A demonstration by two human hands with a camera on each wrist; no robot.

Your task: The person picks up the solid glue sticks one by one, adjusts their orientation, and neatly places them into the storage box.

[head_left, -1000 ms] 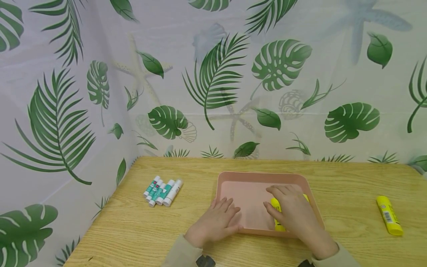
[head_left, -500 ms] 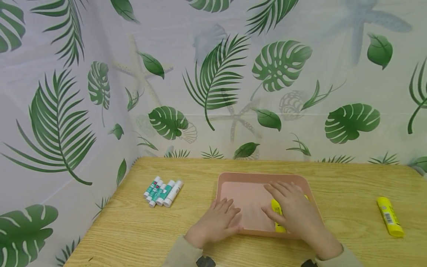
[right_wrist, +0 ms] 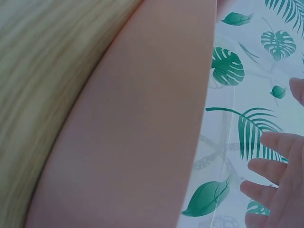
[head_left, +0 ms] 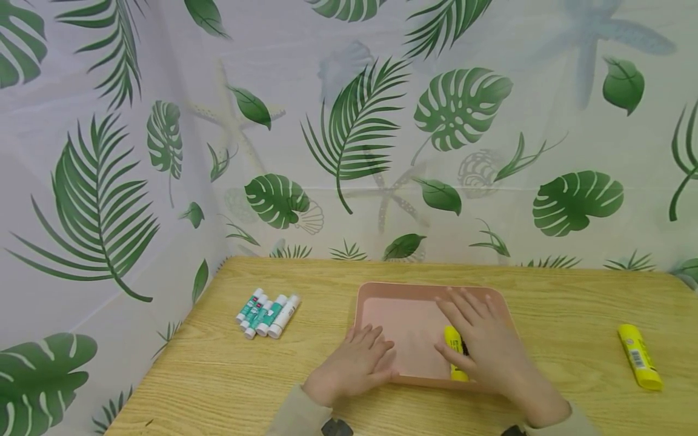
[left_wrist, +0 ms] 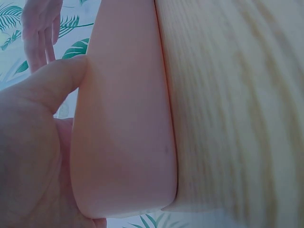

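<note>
A pink tray [head_left: 406, 297] sits on the table in the head view. My left hand [head_left: 351, 366] rests over its front left corner, fingers extended and thumb at the front rim; the left wrist view shows the thumb [left_wrist: 71, 71] touching that rim. My right hand [head_left: 488, 345] is over the tray's right side with fingers straight and spread, holding nothing. Beside its thumb, a yellow glue stick [head_left: 454, 363] lies in the tray, partly covered by the hand. Whatever else lies under the right palm is hidden.
Several white and green glue sticks [head_left: 267, 313] lie together on the wooden table [head_left: 218, 375] at the left. Another yellow glue stick [head_left: 639, 357] lies right of the tray. A leaf-patterned cloth [head_left: 349, 121] hangs behind the table's back edge.
My right hand has lifted slightly and shifted right, its fingers spreading and straightening. The left hand stays on the tray corner. The glue sticks keep their places.
</note>
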